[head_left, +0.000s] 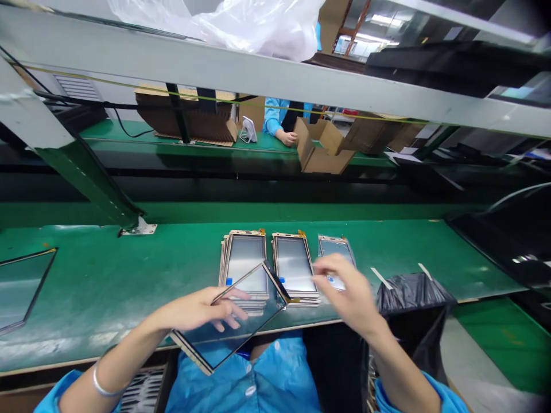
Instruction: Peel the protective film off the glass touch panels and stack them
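My left hand (210, 310) grips a clear glass panel with a dark border (253, 315), thumb above and fingers showing through the glass. The panel is tilted over the bench's front edge, and a small orange tab shows at its right corner. My right hand (346, 289) is raised just right of it, thumb and fingertips drawn together. A faint pale streak lies by those fingertips; what they pinch is too blurred to make out. Behind the hands are a left stack of framed panels (248, 255), a middle stack (295, 261) and a right panel pile (336, 246), partly covered by my right hand.
Another glass panel (26, 287) lies on the green bench (129, 269) at far left. A black bag-lined bin (413, 295) stands at the front right. Across the bench, a co-worker's hand (286, 136) touches an open cardboard box (322, 149). A green post (94, 178) rises at left.
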`<action>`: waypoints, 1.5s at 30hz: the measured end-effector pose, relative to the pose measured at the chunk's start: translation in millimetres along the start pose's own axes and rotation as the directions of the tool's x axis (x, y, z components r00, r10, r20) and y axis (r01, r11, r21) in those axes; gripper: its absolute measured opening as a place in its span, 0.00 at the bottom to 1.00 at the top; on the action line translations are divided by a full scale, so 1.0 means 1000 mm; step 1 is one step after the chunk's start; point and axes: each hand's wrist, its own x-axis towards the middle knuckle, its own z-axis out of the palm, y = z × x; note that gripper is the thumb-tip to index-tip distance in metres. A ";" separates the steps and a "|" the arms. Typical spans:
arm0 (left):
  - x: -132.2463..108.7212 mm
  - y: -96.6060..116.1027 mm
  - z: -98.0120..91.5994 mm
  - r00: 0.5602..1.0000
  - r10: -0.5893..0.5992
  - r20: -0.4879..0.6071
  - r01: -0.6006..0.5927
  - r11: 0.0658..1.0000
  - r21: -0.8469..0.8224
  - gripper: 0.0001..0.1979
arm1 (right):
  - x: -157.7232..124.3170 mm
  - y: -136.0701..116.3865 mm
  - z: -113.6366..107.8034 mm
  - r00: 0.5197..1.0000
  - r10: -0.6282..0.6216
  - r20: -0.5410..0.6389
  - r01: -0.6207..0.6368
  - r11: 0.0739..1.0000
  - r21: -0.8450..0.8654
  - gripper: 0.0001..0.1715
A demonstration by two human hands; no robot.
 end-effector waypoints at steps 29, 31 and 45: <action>0.037 0.002 -0.022 0.937 -0.013 -0.349 -0.190 0.820 -0.540 0.18 | -0.082 -0.013 -0.070 0.967 0.208 0.143 -0.236 0.946 0.220 0.10; 0.044 0.001 -0.027 0.902 -0.027 -0.430 -0.271 0.740 -0.616 0.15 | -0.127 0.006 -0.111 0.875 0.470 -0.113 -0.409 0.844 0.345 0.14; 0.065 0.006 0.022 0.861 0.196 -0.470 -0.494 0.546 -0.676 0.24 | -0.150 0.060 0.029 0.707 0.685 -0.176 -0.675 0.728 0.118 0.15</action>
